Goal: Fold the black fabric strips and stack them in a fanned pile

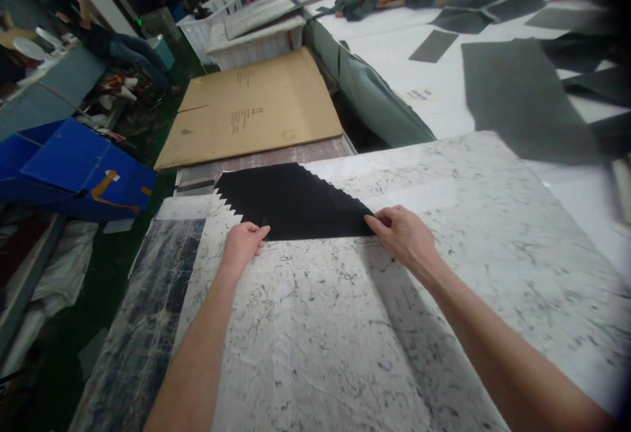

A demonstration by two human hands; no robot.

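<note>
A black piece of fabric (296,202) lies on the marked white tabletop (315,327), its left and upper right edges cut in zigzags. My left hand (244,244) pinches its near left corner between thumb and fingers. At the near right corner, my right hand (401,231) grips the cloth the same way. The near edge runs straight between both hands.
Beyond the table lies a flat cardboard sheet (256,110), with white crates (256,47) behind it. Grey fabric pieces (522,96) cover part of the white table at right. A blue bin (79,162) stands at left. Several people are in the background.
</note>
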